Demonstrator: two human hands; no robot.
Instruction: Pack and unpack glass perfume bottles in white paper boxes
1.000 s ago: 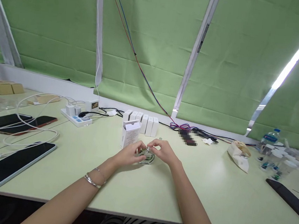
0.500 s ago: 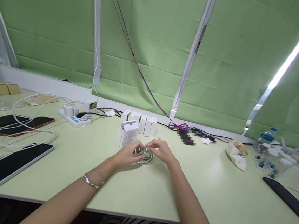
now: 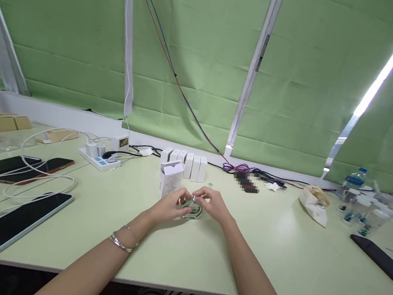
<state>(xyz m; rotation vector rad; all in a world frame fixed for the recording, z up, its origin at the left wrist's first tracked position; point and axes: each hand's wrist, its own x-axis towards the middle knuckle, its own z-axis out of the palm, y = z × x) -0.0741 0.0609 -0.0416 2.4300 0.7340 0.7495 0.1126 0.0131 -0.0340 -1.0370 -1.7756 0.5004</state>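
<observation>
A small clear glass bottle, much like a perfume bottle, stands on the table with something green showing inside. My left hand is closed round its left side, thumb in front and fingers behind. At the bottle's neck, my right hand pinches the top between thumb and fingertips; those fingers hide most of that part. Just behind my left hand stands a white carton with its top flap up. A tiny clear piece lies on the table beyond my right hand.
Several white boxes stand in a row at the back. A power strip, phones and a white cable lie to the left. On the right are a cloth pouch, lidded jars and a dark phone.
The view has shifted slightly, so everything sits a little lower and further right. Both hands keep their hold on the bottle.
</observation>
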